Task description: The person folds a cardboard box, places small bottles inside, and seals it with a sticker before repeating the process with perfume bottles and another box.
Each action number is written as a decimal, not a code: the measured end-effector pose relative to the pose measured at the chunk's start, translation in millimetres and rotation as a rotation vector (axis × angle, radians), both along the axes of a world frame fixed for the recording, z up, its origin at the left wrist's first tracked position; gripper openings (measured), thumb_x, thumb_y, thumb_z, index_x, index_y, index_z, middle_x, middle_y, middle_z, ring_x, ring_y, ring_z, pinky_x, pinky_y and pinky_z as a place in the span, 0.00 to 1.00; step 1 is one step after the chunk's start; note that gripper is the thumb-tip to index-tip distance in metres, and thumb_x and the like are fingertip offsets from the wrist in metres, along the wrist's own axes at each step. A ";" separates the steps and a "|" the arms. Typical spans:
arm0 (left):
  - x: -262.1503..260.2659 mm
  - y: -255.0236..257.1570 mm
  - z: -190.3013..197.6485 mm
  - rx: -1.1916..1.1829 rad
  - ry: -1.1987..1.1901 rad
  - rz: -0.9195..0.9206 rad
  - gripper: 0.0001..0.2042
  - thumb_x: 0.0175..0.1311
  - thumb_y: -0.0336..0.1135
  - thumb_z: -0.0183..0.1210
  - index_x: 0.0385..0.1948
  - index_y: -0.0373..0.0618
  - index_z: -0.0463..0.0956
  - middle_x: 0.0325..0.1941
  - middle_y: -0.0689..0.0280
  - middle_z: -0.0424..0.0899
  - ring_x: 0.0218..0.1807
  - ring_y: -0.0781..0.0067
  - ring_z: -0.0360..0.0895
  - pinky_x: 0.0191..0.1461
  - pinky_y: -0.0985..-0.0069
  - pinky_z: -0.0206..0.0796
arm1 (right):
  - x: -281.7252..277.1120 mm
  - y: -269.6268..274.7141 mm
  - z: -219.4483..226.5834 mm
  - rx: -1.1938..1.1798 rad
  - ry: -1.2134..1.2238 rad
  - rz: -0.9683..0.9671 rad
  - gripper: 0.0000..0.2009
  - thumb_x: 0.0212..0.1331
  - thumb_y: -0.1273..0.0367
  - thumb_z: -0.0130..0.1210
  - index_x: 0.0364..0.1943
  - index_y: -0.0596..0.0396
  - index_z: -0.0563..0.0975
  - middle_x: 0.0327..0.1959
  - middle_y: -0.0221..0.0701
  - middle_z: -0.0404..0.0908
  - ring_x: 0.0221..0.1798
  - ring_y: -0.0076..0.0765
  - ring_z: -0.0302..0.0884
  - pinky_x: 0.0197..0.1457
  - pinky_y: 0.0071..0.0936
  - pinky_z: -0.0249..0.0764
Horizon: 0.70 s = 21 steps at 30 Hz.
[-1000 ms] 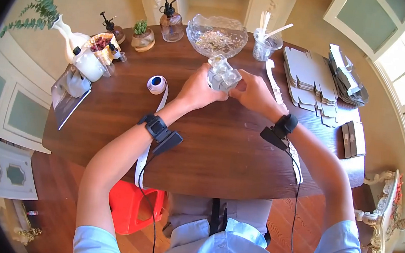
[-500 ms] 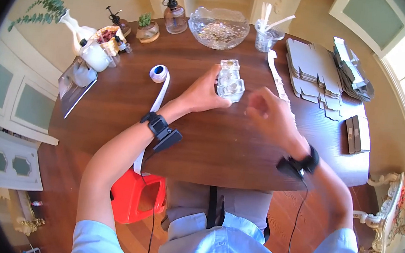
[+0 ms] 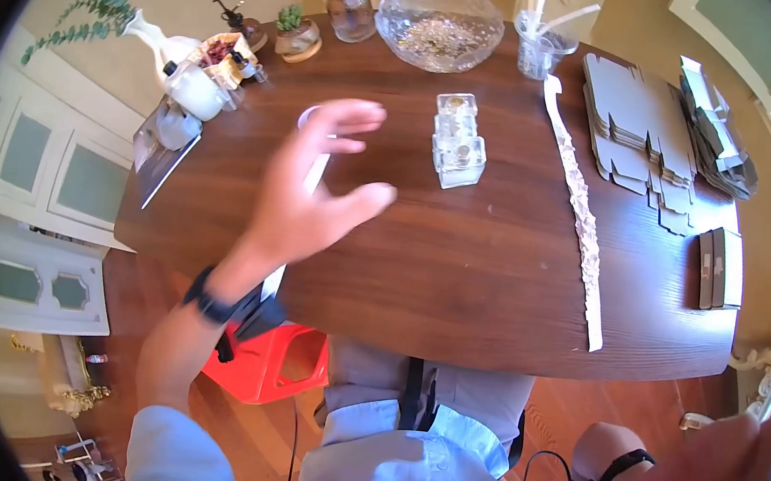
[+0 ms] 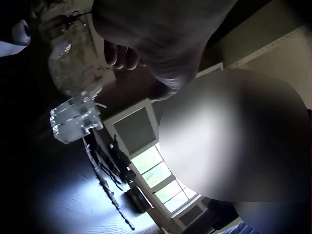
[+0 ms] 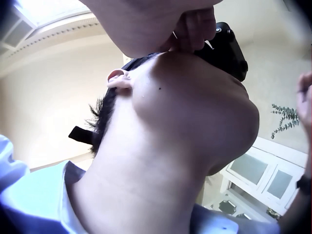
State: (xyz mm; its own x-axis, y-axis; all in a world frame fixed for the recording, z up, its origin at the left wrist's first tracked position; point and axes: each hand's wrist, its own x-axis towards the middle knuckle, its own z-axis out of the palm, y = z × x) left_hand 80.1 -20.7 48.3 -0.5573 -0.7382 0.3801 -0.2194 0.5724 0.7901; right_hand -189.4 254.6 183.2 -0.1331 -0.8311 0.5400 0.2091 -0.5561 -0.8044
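Note:
A row of clear, box-like containers (image 3: 459, 143) stands on the brown table with no hand on it; the same containers (image 4: 73, 119) show in the left wrist view. To their left my left hand (image 3: 311, 186) is raised over the table, fingers spread and holding nothing. Behind it, a roll of white ribbon (image 3: 308, 117) is mostly hidden. My right hand (image 3: 709, 472) is blurred, off the table at the lower right, with nothing in it. In the right wrist view this hand (image 5: 146, 22) is up beside the person's head, fingers loosely bent.
A ruffled white strip (image 3: 580, 205) runs down the table's right side. Beyond it lie flat grey cardboard boxes (image 3: 620, 106) and small dark boxes (image 3: 719, 269). A clear glass bowl (image 3: 439, 40) and a cup of sticks (image 3: 537, 54) stand at the back; a white vase (image 3: 154, 45) at left.
The left hand has let go of the clear containers and drawn back left, opening. The right hand has moved away from them, down and right in the head view, off the table.

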 end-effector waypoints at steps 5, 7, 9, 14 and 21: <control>54.8 90.4 136.1 -0.688 0.240 -0.153 0.29 0.54 0.28 0.71 0.59 0.35 0.71 0.58 0.55 0.80 0.57 0.64 0.80 0.60 0.65 0.73 | 3.8 -6.7 -8.6 -0.132 -0.055 -0.011 0.03 0.63 0.68 0.67 0.37 0.39 0.88 0.43 0.14 0.87 0.44 0.17 0.75 0.43 0.19 0.65; 60.9 105.6 149.5 -0.790 0.219 -0.180 0.29 0.54 0.28 0.71 0.59 0.35 0.71 0.58 0.55 0.80 0.57 0.64 0.80 0.60 0.66 0.73 | 18.2 -4.8 -2.1 0.068 0.037 -0.189 0.04 0.64 0.69 0.65 0.35 0.40 0.88 0.39 0.14 0.87 0.42 0.15 0.76 0.41 0.19 0.66; 61.0 116.0 150.7 -0.819 0.206 -0.172 0.28 0.54 0.28 0.71 0.58 0.35 0.72 0.57 0.55 0.80 0.56 0.64 0.80 0.59 0.66 0.73 | 25.2 -12.6 -7.8 -0.010 -0.040 -0.268 0.04 0.64 0.70 0.64 0.34 0.41 0.87 0.34 0.14 0.85 0.39 0.14 0.76 0.40 0.19 0.66; 61.1 109.7 148.5 -0.847 0.196 -0.141 0.27 0.54 0.28 0.71 0.58 0.35 0.72 0.56 0.55 0.81 0.55 0.64 0.80 0.59 0.66 0.73 | 24.3 7.1 -7.3 0.046 -0.120 -0.264 0.05 0.63 0.71 0.65 0.31 0.43 0.85 0.28 0.14 0.82 0.31 0.14 0.75 0.38 0.18 0.67; 55.1 106.8 137.3 -0.870 0.201 -0.115 0.26 0.55 0.28 0.71 0.57 0.35 0.73 0.55 0.56 0.81 0.54 0.65 0.81 0.57 0.66 0.73 | 18.7 -9.8 -35.5 0.031 -0.110 -0.214 0.04 0.63 0.71 0.64 0.31 0.44 0.85 0.29 0.16 0.83 0.31 0.16 0.76 0.38 0.19 0.68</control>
State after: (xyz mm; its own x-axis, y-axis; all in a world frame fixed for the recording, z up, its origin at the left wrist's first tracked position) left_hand 135.2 86.1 185.6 -0.4722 -0.0875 0.8771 -0.0283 0.9961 0.0841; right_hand -170.7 244.8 147.8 -0.3646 -0.7938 0.4869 0.1764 -0.5723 -0.8009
